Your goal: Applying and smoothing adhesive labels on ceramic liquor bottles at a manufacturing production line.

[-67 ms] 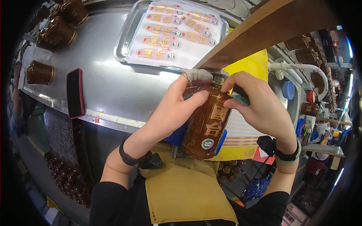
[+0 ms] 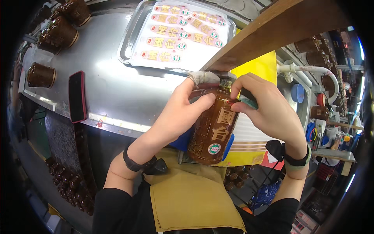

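A glossy brown bottle [image 2: 202, 136] with a pale, clear-looking top leans upright in front of me. A label [image 2: 220, 128] with gold characters, a small red emblem and a round green-and-white mark runs down its side. My left hand [image 2: 191, 97] grips the bottle's shoulder, thumb on the front. A knitted cover [image 2: 204, 78] sits on its fingers, which are partly hidden behind the bottle. My right hand [image 2: 263, 105] has its thumb and index finger closed at the label's upper end, by the red emblem. Its other fingers are hidden behind.
Several more labels lie on a white sheet in a metal tray [image 2: 126, 48]. A phone [image 2: 78, 96] rests on the steel table [image 2: 105, 78], and brown jars [image 2: 41, 75] stand at the left. A wooden board [image 2: 269, 35] slants overhead; a blue cup [image 2: 297, 93] is at the right.
The label's upper part has shifted very slightly right, with my right fingertips. My left hand and the bottle stay almost still.
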`<act>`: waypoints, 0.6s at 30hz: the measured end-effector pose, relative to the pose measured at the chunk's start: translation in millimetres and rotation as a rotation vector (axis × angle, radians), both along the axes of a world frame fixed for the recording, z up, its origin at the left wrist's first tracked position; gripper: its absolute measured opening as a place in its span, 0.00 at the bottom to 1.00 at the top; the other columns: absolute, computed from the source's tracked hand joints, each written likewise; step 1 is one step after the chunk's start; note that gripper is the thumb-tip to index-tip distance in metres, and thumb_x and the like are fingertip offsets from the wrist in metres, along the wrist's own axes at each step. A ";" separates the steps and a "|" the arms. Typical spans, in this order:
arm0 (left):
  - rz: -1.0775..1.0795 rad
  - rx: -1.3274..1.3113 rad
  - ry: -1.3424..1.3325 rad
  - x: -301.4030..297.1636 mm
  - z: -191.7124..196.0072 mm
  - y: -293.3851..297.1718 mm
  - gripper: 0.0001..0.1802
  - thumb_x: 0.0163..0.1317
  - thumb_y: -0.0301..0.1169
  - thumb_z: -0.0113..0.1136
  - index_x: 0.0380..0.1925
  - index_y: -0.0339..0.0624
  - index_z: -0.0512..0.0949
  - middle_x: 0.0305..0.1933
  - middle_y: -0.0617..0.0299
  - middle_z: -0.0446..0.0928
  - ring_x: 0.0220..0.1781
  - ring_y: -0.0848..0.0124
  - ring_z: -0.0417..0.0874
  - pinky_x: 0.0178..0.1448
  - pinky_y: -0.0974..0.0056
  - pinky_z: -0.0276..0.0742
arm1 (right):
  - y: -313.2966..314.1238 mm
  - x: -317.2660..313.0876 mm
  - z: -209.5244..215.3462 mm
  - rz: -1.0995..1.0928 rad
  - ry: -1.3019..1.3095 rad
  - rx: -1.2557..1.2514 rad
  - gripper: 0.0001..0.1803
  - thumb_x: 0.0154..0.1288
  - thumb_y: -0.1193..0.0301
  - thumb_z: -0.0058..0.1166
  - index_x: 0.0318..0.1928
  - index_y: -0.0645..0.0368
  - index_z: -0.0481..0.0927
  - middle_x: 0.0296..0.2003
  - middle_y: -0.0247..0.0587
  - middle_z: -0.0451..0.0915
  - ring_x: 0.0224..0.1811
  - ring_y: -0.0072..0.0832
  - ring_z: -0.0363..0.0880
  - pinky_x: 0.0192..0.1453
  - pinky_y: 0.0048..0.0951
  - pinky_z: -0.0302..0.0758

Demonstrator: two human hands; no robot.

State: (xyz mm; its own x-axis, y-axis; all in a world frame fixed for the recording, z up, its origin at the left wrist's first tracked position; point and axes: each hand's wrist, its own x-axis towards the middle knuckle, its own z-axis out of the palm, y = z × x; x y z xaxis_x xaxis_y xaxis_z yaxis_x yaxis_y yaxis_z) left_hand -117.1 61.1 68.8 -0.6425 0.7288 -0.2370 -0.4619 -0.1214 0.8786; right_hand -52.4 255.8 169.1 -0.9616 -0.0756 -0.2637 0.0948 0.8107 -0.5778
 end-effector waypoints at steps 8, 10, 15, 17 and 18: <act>-0.005 0.006 -0.006 -0.3 2.0 -2.0 0.21 0.70 0.25 0.55 0.63 0.35 0.72 0.62 0.58 0.78 0.65 0.71 0.75 0.71 0.62 0.69 | 3.1 -1.7 -2.4 0.010 0.022 -0.005 0.13 0.61 0.72 0.65 0.44 0.61 0.78 0.38 0.53 0.81 0.45 0.53 0.79 0.48 0.44 0.73; 0.001 -0.004 -0.009 -0.1 1.0 -1.3 0.21 0.71 0.25 0.55 0.63 0.35 0.72 0.62 0.58 0.78 0.65 0.70 0.76 0.71 0.62 0.69 | 2.6 -2.9 -1.5 0.004 -0.029 0.001 0.13 0.61 0.72 0.65 0.43 0.62 0.78 0.38 0.53 0.81 0.44 0.53 0.79 0.48 0.45 0.73; 0.000 0.015 -0.023 -0.1 0.3 -1.9 0.21 0.71 0.25 0.55 0.63 0.35 0.72 0.62 0.58 0.78 0.65 0.71 0.76 0.71 0.62 0.69 | -2.3 1.6 0.8 -0.039 0.012 0.023 0.12 0.61 0.72 0.65 0.43 0.62 0.78 0.37 0.53 0.81 0.44 0.53 0.79 0.47 0.45 0.73; 0.000 0.008 -0.022 0.1 1.2 -2.5 0.21 0.71 0.25 0.55 0.63 0.35 0.72 0.62 0.58 0.78 0.64 0.71 0.76 0.71 0.62 0.69 | -5.4 2.5 1.9 -0.047 0.031 0.038 0.12 0.61 0.73 0.65 0.42 0.62 0.78 0.37 0.54 0.81 0.43 0.53 0.79 0.47 0.45 0.73; 0.004 0.012 -0.017 0.3 1.4 -2.1 0.21 0.71 0.26 0.55 0.63 0.35 0.72 0.62 0.58 0.78 0.64 0.71 0.76 0.71 0.61 0.69 | -6.4 2.9 2.0 -0.044 0.037 0.056 0.12 0.61 0.73 0.65 0.42 0.62 0.78 0.37 0.54 0.81 0.43 0.53 0.79 0.47 0.46 0.73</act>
